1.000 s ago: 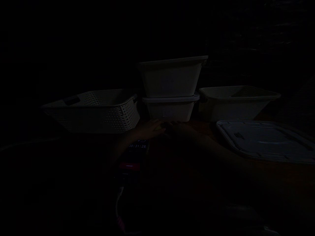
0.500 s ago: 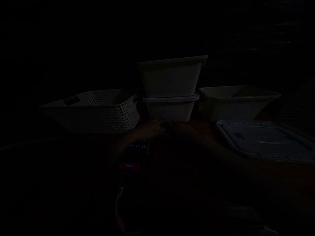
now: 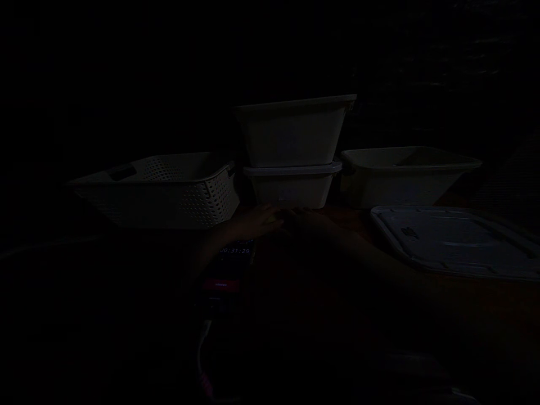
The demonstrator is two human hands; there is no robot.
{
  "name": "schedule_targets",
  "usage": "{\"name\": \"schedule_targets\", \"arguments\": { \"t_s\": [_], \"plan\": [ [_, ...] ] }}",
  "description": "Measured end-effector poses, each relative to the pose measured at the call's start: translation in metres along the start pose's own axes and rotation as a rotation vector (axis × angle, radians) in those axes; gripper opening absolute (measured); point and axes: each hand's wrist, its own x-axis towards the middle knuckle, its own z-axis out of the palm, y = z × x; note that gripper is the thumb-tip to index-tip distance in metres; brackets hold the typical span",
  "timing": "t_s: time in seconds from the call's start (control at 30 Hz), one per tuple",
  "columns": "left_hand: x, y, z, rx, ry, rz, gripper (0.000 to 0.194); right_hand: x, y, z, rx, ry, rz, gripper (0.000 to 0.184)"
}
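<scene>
The scene is very dark. My left hand (image 3: pixel 255 220) reaches in from the left, with thumb and fingers bent around a small pale thing (image 3: pixel 273 217) whose kind I cannot make out. Close beside it is my right hand (image 3: pixel 307 220), dim, its fingers curled toward the same spot; what they grip is hidden in shadow. Just behind both hands stands a lidded pale box (image 3: pixel 291 188), with a second pale box (image 3: pixel 295 135) stacked on top. Partly under my left wrist lies a lit phone (image 3: pixel 228 270) showing a timer.
A perforated basket (image 3: pixel 169 205) stands at the left. To the right is an open pale bin (image 3: pixel 400 185), with a flat lid (image 3: pixel 455 242) lying in front of it. A white cable (image 3: pixel 202 343) runs from the phone toward the front edge.
</scene>
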Motion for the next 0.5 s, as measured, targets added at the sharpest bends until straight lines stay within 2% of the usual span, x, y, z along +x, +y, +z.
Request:
{"name": "schedule_targets", "arguments": {
  "t_s": [0.5],
  "plan": [
    [0.0000, 0.0003, -0.0006, 0.006, -0.005, -0.006, 0.050, -0.0022, -0.0005, -0.0022, 0.052, -0.004, 0.018, 0.049]
  ]
}}
